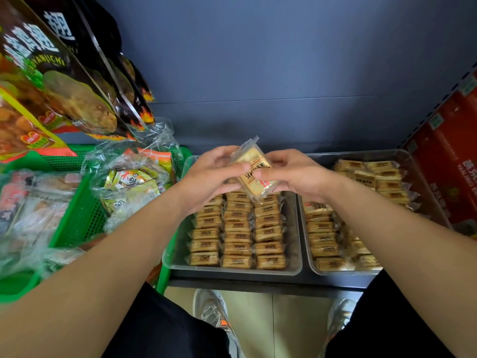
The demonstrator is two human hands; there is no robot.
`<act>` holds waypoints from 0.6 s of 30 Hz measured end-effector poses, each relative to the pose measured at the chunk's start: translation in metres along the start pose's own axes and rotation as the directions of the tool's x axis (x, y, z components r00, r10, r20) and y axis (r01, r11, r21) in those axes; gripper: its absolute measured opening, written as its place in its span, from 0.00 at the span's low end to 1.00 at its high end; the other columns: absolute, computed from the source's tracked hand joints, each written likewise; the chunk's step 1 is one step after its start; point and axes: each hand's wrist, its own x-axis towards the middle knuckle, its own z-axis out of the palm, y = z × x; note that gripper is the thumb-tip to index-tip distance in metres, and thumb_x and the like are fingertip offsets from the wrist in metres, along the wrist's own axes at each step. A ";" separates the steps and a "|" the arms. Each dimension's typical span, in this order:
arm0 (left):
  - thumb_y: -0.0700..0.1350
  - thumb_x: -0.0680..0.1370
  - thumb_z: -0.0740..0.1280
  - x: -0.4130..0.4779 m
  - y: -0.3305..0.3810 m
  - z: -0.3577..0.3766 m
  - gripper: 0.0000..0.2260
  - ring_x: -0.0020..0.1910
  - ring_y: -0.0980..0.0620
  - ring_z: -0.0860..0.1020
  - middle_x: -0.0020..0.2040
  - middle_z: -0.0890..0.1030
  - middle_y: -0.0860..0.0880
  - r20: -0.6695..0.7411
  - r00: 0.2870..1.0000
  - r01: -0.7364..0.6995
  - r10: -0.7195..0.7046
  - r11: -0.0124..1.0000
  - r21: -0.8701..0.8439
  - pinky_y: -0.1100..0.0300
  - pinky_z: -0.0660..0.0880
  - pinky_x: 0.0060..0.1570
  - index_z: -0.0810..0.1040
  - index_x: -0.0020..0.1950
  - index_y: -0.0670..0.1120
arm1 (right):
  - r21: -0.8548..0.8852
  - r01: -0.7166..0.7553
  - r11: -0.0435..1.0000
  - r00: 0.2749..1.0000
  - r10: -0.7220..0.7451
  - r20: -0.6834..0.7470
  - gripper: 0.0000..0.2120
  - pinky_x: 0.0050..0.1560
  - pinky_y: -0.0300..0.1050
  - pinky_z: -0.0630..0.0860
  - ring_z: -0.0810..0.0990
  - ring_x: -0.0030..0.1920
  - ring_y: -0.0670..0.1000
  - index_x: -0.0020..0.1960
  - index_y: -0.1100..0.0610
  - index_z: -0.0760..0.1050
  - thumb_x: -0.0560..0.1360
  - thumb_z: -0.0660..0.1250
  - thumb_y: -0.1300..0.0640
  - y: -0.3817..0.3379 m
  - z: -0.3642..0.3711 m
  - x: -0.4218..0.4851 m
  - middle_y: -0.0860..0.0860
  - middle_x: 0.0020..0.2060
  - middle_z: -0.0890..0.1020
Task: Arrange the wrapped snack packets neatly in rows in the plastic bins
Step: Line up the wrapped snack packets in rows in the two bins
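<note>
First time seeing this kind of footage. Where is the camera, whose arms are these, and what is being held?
No machine here: a person wears one camera on the head, looking down at their bare arms. The left hand and right hand together pinch a clear-wrapped tan snack packet. Below it, a clear plastic bin holds matching packets in three tidy rows; a second clear bin to the right holds them more loosely. A green mesh basket of bagged snacks sits left, a red carton right.

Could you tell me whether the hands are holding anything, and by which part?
One wrapped snack packet, pinched at its middle between the left hand and right hand, thumbs on top.
</note>
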 end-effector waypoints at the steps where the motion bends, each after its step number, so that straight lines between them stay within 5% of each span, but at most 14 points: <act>1: 0.48 0.72 0.76 0.001 0.002 -0.007 0.27 0.61 0.52 0.82 0.63 0.82 0.48 -0.020 1.000 -0.011 0.012 0.997 0.076 0.50 0.79 0.61 0.75 0.70 0.48 | -0.053 -0.004 0.999 0.999 0.001 -0.047 0.24 0.63 0.55 0.79 0.85 0.55 0.50 0.64 0.55 0.78 0.70 0.78 0.52 0.000 -0.001 0.002 0.51 0.54 0.86; 5: 0.47 0.77 0.74 0.012 -0.011 -0.069 0.15 0.54 0.53 0.82 0.52 0.83 0.53 -0.242 0.965 0.026 0.100 0.882 0.470 0.55 0.78 0.58 0.78 0.63 0.50 | -0.381 -0.084 0.921 0.975 -0.003 -0.224 0.22 0.51 0.44 0.81 0.84 0.50 0.45 0.59 0.49 0.77 0.68 0.81 0.51 0.011 -0.007 0.018 0.45 0.50 0.84; 7: 0.45 0.77 0.75 0.019 -0.034 -0.101 0.10 0.54 0.50 0.82 0.50 0.83 0.53 -0.243 0.961 0.085 0.132 0.696 0.713 0.52 0.75 0.63 0.80 0.56 0.52 | -0.508 -0.135 0.851 0.974 0.019 -0.227 0.23 0.49 0.44 0.80 0.83 0.49 0.46 0.58 0.50 0.76 0.67 0.81 0.52 0.021 -0.008 0.030 0.45 0.49 0.83; 9: 0.48 0.77 0.74 0.024 -0.056 -0.116 0.11 0.59 0.52 0.80 0.57 0.83 0.54 -0.183 0.981 0.132 0.065 0.472 0.872 0.52 0.74 0.65 0.80 0.59 0.54 | -0.580 -0.171 0.796 0.976 0.058 -0.208 0.23 0.51 0.48 0.81 0.82 0.49 0.47 0.59 0.50 0.76 0.67 0.81 0.53 0.036 -0.003 0.045 0.46 0.48 0.83; 12: 0.52 0.77 0.73 0.040 -0.077 -0.123 0.18 0.66 0.51 0.75 0.66 0.78 0.53 -0.103 0.988 0.075 0.112 0.234 0.969 0.53 0.70 0.65 0.77 0.66 0.55 | -0.639 -0.168 0.751 0.982 0.075 -0.171 0.25 0.48 0.44 0.78 0.81 0.49 0.46 0.61 0.49 0.74 0.68 0.80 0.51 0.056 0.010 0.066 0.45 0.50 0.82; 15: 0.57 0.76 0.72 0.064 -0.085 -0.123 0.22 0.71 0.49 0.70 0.70 0.76 0.53 0.014 0.983 -0.002 0.180 -0.064 0.998 0.48 0.61 0.73 0.75 0.68 0.56 | -0.638 -0.150 0.755 0.988 0.088 -0.127 0.29 0.56 0.50 0.80 0.81 0.53 0.48 0.65 0.48 0.73 0.68 0.80 0.50 0.074 0.022 0.086 0.45 0.52 0.81; 18: 0.61 0.73 0.73 0.086 -0.092 -0.123 0.25 0.76 0.49 0.62 0.71 0.75 0.55 0.049 0.988 -0.028 0.150 -0.140 0.990 0.44 0.49 0.77 0.75 0.69 0.57 | -0.653 -0.138 0.744 0.990 0.089 -0.108 0.31 0.58 0.50 0.80 0.80 0.55 0.48 0.67 0.48 0.72 0.67 0.81 0.50 0.087 0.027 0.100 0.44 0.53 0.80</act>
